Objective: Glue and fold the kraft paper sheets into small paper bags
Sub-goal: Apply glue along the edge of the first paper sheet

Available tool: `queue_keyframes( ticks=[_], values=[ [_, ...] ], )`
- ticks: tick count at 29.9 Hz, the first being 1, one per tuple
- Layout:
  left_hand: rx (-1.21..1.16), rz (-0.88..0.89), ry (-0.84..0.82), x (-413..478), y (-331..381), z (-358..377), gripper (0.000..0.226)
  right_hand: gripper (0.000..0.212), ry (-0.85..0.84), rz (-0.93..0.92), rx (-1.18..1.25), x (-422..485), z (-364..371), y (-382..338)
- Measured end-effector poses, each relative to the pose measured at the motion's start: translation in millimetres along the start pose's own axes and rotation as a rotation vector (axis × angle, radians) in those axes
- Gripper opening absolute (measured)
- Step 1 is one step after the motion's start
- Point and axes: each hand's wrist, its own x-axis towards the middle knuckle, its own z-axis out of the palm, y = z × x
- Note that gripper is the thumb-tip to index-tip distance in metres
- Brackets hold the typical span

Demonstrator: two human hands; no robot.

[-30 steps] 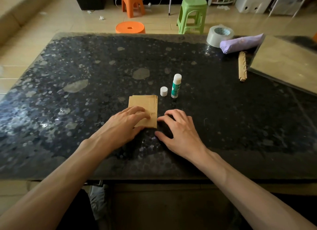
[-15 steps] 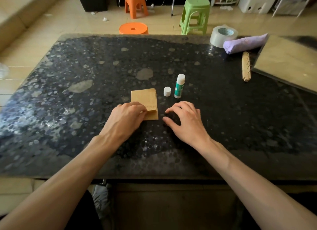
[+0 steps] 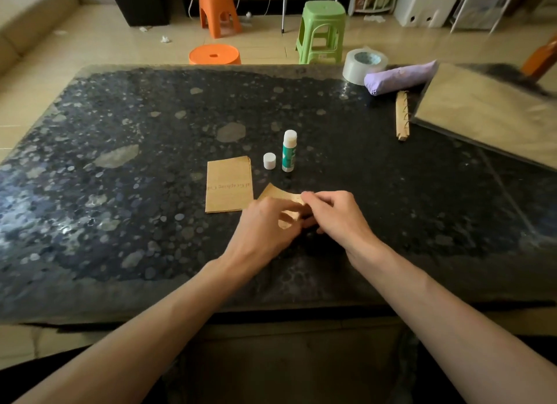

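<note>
A small stack of printed kraft paper sheets (image 3: 228,185) lies flat on the dark speckled table (image 3: 120,192). Just right of it, one kraft sheet (image 3: 278,194) is lifted off the table and bent between both hands. My left hand (image 3: 265,225) pinches its near left part, and my right hand (image 3: 334,213) pinches its right edge; the fingers hide most of the sheet. An uncapped green-and-white glue stick (image 3: 289,151) stands upright behind the hands, with its white cap (image 3: 269,161) beside it on the left.
At the back right lie a tape roll (image 3: 363,63), a purple rolled bundle (image 3: 401,78), a folded kraft strip (image 3: 402,118) and a large stack of kraft paper (image 3: 488,114). Orange stools (image 3: 214,55) and a green stool (image 3: 321,29) stand on the floor beyond the table.
My left hand left the stack it was pressing. Both hands moved right and lifted one sheet off the stack; it now bends between them.
</note>
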Motion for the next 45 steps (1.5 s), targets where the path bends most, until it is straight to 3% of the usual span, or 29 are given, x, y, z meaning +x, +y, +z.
queue_keyframes(
  ticks=[4,6,9,13,18,27,34,40,45],
  values=[
    [-0.119,-0.028,-0.108,-2,-1,9,0.031,0.023,0.093,-0.057,-0.17,2,-9,9],
    [-0.121,-0.021,-0.055,-2,-1,7,0.03,0.025,0.132,-0.107,-0.329,1,-14,11],
    [0.057,0.094,0.035,-2,-11,-1,0.031,0.024,0.113,-0.141,-0.481,1,-26,12],
    [0.32,0.233,-0.038,-6,-31,-6,0.026,0.023,0.101,-0.145,-0.526,4,-36,15],
    [0.442,0.281,-0.068,-14,-40,-2,0.043,0.019,0.181,-0.161,-0.562,11,-33,20],
    [0.446,0.211,-0.132,1,-42,-11,0.05,0.036,0.285,-0.191,-0.603,23,-41,27],
    [0.503,0.25,-0.1,-5,-53,-19,0.051,0.05,0.266,-0.396,-0.311,47,-13,14],
    [0.616,0.372,-0.127,-14,-53,-14,0.06,0.066,0.257,-0.393,-0.048,80,10,-13],
    [0.624,0.37,-0.135,-17,-54,-13,0.052,0.037,0.241,-0.393,-0.017,90,22,-20]
  ],
)
